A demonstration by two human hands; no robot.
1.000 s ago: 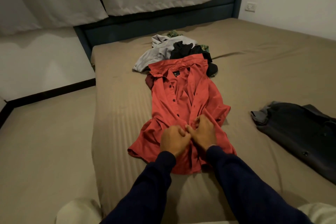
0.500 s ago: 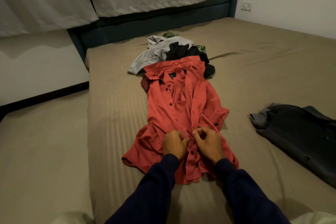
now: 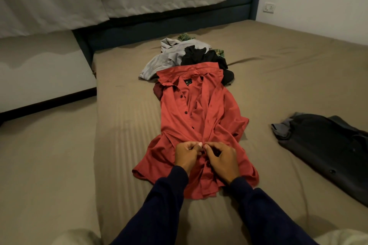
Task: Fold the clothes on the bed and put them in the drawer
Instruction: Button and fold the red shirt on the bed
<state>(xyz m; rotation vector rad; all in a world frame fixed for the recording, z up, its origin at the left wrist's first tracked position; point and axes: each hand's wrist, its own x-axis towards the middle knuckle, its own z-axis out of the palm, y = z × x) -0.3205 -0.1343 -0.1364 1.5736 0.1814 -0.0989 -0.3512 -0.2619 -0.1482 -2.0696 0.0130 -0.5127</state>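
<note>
Hands barely shifted, left hand (image 3: 186, 156), right hand (image 3: 221, 158) pinching red shirt (image 3: 199, 117) placket

Dim warm indoor light, soft shadows, mild wide-angle bend at edges, pic slightly soft.

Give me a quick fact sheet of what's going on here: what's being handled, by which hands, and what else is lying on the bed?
Item handled: red button-up shirt, laid front-up, collar away from the person
Left hand: pinches the shirt's front edge near the hem
Right hand: pinches the opposite front edge
Likely action: buttoning the lower front
Surface: bed with tan sheet
Beyond the collar: pile of clothes, grey, black, green
At right: dark grey shirt, lying apart
Drawer: not in view
</note>
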